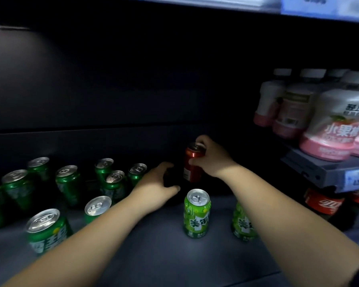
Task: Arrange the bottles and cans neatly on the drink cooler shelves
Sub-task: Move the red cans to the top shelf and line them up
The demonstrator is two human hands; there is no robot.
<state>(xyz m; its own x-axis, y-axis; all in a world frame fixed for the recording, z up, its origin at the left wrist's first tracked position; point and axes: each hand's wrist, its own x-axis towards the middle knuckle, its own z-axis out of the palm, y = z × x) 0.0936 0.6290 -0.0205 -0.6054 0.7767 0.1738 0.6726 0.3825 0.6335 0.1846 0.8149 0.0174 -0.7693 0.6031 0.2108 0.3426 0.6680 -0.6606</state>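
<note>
On the dark cooler shelf, my right hand grips an upright red can near its top. Just left of it, my left hand curls round a dark can that is hard to make out in the shadow. A light green can stands in front of the red one, and a second light green can is partly hidden behind my right forearm. Several dark green cans stand scattered on the left half of the shelf.
To the right a higher shelf carries white and pink bottles. Below it stand red-labelled cola bottles. Another shelf edge with price tags runs overhead. The cooler's back wall is dark.
</note>
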